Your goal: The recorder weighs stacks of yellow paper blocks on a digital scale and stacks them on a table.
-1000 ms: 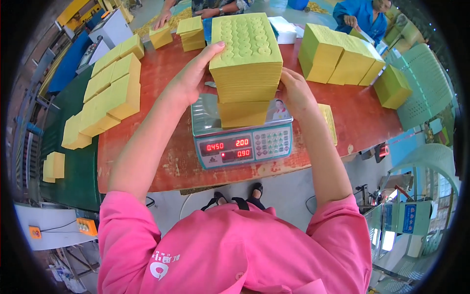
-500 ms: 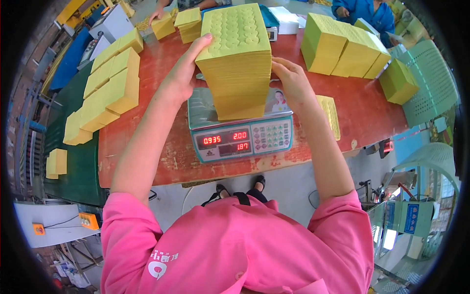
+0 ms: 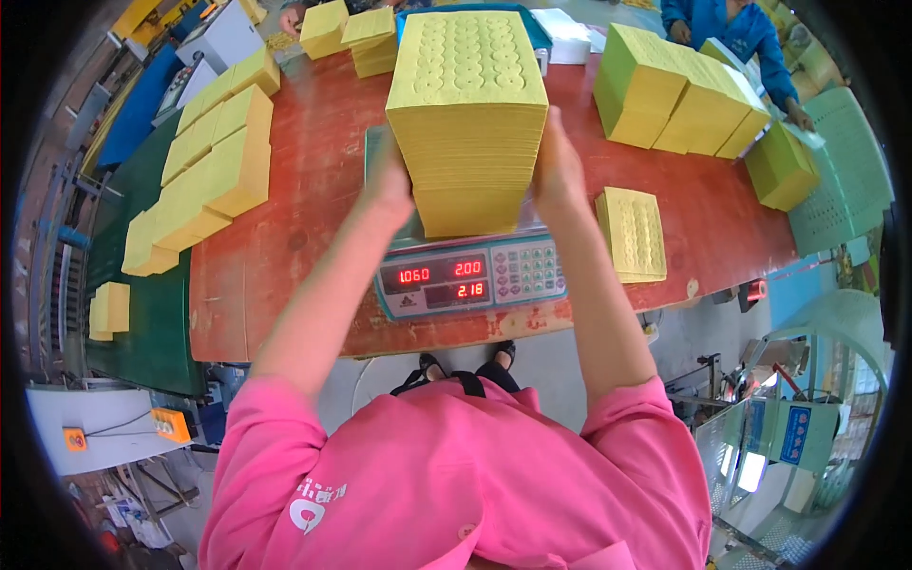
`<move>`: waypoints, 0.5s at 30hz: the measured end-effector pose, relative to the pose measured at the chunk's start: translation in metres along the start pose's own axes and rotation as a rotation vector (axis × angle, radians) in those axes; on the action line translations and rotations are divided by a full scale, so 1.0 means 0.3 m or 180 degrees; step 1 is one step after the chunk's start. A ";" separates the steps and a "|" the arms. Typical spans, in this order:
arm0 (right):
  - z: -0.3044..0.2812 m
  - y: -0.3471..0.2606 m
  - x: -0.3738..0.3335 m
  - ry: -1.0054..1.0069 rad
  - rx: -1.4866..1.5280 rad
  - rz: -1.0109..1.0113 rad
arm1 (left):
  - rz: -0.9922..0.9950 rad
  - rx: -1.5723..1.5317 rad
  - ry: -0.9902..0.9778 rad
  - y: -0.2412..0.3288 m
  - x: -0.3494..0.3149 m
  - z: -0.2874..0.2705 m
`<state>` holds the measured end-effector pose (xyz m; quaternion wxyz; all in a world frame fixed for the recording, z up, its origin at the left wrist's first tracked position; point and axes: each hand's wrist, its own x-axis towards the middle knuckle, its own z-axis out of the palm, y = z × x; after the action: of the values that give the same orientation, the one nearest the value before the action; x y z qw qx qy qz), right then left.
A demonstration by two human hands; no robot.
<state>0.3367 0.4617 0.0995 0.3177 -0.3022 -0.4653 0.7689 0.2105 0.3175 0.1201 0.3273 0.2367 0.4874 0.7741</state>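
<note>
A tall stack of yellow embossed paper sheets [image 3: 465, 142] stands upright over the platform of a digital scale [image 3: 389, 302]. Rows of round patterns cover its top sheet. My left hand [image 3: 388, 180] presses the left side of the stack, its fingers partly hidden and slightly blurred. On the opposite side my right hand [image 3: 560, 166] grips it, fingers behind the edge. Between them the two hands clasp the stack. Whether its base rests fully on the platform, I cannot tell. Red digits glow on the scale's display. Right of the scale lies a low pile of yellow sheets [image 3: 632, 235].
Several yellow stacks [image 3: 204, 180] line the left of the red table [image 3: 304, 285]; more stacks [image 3: 670, 90] stand at the far right. A co-worker's hand [image 3: 798, 116] is near a green perforated basket [image 3: 845, 161]. White paper [image 3: 560, 36] lies at the back.
My left hand has dropped from the stack's top edge to its side. The stack has shifted slightly right, and the scale's reading has risen. The co-worker's arm at right has reached toward the basket.
</note>
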 end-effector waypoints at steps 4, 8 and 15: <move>0.077 -0.033 -0.007 -0.0809 0.0230 -0.0347 | 0.0113 -0.0547 -0.0085 -0.088 0.077 0.011; 0.053 -0.041 0.100 -0.0660 0.0181 -0.0227 | 0.0159 -0.0724 -0.0283 -0.074 0.119 0.031; -0.150 -0.021 -0.073 -0.0702 -0.0182 -0.0673 | 0.0480 -0.0369 0.0630 0.006 -0.078 -0.200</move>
<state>0.3855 0.4707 0.0916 0.3352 -0.1742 -0.5483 0.7461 0.1848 0.2637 0.0958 0.2317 0.1758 0.4526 0.8430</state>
